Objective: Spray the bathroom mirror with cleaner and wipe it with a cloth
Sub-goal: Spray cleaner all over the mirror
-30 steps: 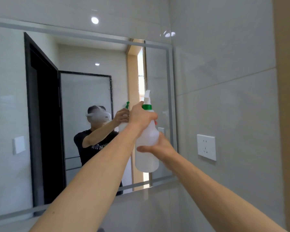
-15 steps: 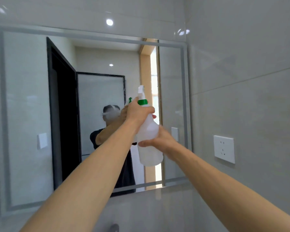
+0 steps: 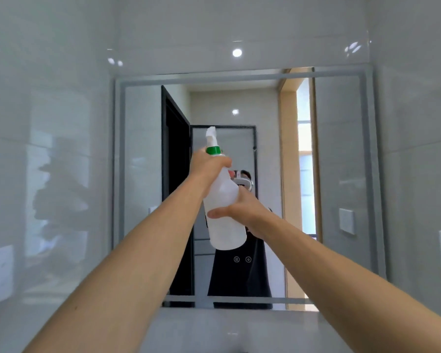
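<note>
View has swung from the mirror's (image 3: 143,174) right edge to square-on. Left hand (image 3: 209,166) grips the spray bottle's (image 3: 224,215) neck at 12 o'clock; right hand (image 3: 242,210) holds its body. Spraying seems imminent.

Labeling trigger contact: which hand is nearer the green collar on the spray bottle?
Left. The left hand grips the spray bottle at the neck, right under the green collar. The right hand holds the body lower down, well below it.

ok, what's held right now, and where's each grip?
Spray bottle, two-handed: left hand grips the neck under the green collar; right hand grips the body.
</note>
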Demonstrator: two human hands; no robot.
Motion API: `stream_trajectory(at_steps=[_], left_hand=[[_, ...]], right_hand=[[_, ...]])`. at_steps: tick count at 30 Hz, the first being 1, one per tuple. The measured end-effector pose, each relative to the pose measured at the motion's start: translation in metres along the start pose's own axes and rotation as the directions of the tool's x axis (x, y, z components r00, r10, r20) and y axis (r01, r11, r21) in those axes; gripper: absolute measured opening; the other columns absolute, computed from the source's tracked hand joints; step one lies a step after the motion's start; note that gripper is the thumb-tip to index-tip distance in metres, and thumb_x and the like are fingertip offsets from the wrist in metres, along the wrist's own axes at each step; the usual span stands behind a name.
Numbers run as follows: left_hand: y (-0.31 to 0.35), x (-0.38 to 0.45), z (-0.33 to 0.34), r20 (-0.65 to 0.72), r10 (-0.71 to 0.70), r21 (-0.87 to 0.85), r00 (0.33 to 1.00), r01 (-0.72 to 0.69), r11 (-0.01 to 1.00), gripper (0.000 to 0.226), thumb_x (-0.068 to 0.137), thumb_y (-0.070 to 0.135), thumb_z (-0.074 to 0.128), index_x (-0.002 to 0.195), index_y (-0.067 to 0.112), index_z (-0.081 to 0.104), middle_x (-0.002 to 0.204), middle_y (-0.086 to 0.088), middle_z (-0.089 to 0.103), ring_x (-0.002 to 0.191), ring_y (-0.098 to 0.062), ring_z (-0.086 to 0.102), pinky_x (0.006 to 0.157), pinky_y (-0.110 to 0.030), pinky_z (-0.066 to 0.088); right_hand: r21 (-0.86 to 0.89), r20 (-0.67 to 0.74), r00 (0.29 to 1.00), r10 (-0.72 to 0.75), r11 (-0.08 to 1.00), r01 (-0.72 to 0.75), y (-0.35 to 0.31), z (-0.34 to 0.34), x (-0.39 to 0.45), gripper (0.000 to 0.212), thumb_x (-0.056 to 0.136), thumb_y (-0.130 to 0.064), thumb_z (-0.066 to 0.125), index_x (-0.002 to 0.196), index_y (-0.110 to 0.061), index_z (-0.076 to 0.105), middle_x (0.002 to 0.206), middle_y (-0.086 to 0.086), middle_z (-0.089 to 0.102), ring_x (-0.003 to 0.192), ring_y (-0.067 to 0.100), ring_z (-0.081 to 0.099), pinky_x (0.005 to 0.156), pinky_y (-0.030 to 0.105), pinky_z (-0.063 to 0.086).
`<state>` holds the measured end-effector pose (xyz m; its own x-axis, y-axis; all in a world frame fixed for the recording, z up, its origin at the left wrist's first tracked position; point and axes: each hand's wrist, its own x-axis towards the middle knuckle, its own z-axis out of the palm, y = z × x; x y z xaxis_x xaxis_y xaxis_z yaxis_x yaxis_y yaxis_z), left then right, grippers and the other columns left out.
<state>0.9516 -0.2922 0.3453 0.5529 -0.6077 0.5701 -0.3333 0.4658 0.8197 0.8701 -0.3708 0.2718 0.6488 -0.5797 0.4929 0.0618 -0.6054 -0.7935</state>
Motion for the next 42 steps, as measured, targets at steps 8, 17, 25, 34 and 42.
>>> stream_trajectory(at_steps=[8, 17, 25, 34, 42], left_hand=[[0.002, 0.003, -0.080, -0.180, 0.027, 0.065, 0.983, -0.016, 0.998, 0.028, 0.074, -0.007, 0.068, 0.092, 0.011, 0.059, 0.083, -0.010, 0.067, 0.062, -0.026, 0.071, 0.063, -0.036, 0.062], [-0.007, -0.011, -0.154, -0.315, 0.006, 0.163, 0.949, 0.048, 0.985, 0.025, 0.070, -0.005, 0.069, 0.087, 0.011, 0.060, 0.078, -0.010, 0.065, 0.059, -0.027, 0.071, 0.062, -0.037, 0.059], [-0.036, -0.024, -0.190, -0.277, -0.066, 0.156, 0.959, 0.112, 0.981, 0.027, 0.073, -0.006, 0.069, 0.092, 0.010, 0.059, 0.083, -0.008, 0.063, 0.066, -0.025, 0.073, 0.068, -0.038, 0.059], [-0.122, -0.059, -0.194, -0.326, -0.271, 0.116, 0.906, 0.323, 0.939, 0.036, 0.045, -0.001, 0.070, 0.079, 0.011, 0.066, 0.075, -0.013, 0.066, 0.065, -0.032, 0.065, 0.070, -0.053, 0.061], [-0.140, -0.066, -0.180, -0.225, -0.306, 0.063, 0.925, 0.328, 0.943, 0.038, 0.069, -0.011, 0.069, 0.104, 0.002, 0.067, 0.090, -0.012, 0.068, 0.055, -0.024, 0.069, 0.075, -0.048, 0.061]], right_hand=[[0.008, 0.099, 0.995, 0.025, 1.000, -0.026, -0.022, 0.079, 0.025, 0.092, 0.036, -0.043, 0.093, 0.119, -0.026, 0.057, 0.110, -0.002, 0.070, 0.102, 0.021, 0.067, 0.091, 0.048, 0.056], [0.097, 0.238, 0.971, 0.022, 0.994, -0.046, -0.028, 0.162, 0.030, 0.097, 0.033, -0.041, 0.091, 0.121, -0.020, 0.056, 0.111, 0.003, 0.070, 0.102, 0.025, 0.067, 0.091, 0.049, 0.055], [0.111, 0.245, 0.967, 0.073, 0.989, -0.102, -0.011, 0.203, 0.017, 0.086, 0.055, -0.028, 0.094, 0.127, -0.018, 0.047, 0.118, 0.003, 0.062, 0.109, 0.025, 0.060, 0.082, 0.038, 0.051], [0.047, 0.253, 0.917, 0.308, 0.943, -0.329, 0.058, 0.234, -0.034, 0.080, 0.056, -0.026, 0.094, 0.120, -0.018, 0.047, 0.115, 0.002, 0.060, 0.104, 0.022, 0.060, 0.084, 0.037, 0.053], [0.025, 0.190, 0.922, 0.338, 0.937, -0.348, 0.075, 0.227, -0.046, 0.083, 0.062, -0.026, 0.093, 0.126, -0.018, 0.042, 0.120, 0.001, 0.057, 0.108, 0.020, 0.055, 0.065, 0.023, 0.042]])
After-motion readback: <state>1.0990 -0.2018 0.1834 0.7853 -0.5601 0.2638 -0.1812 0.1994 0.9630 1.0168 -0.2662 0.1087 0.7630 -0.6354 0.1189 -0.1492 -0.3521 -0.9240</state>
